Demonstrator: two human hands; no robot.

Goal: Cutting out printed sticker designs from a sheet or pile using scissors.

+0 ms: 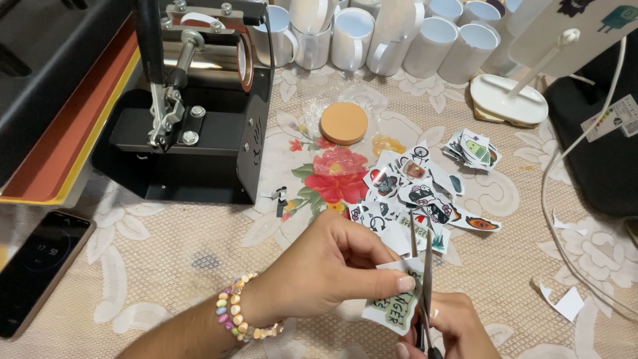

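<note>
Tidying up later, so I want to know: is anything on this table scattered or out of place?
Yes. White paper offcuts lie loose at the right, near the white cable. The cut stickers sit in an untidy heap. Small scraps lie by the black press.

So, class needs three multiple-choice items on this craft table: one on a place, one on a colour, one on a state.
1. Where does the round cork disc lie?
A. between the mugs and the sticker pile
B. on the phone
C. inside a mug

2. What colour are the mugs?
A. black
B. white
C. red

3. How do the scissors stand?
A. lying on the cloth
B. hanging from the press
C. blades open at a sticker

Key: 1 A, it sits below the mug row, above the cut-out stickers. 2 B, all white. 3 C, the right hand works them while the left hand pinches the sticker.
</note>
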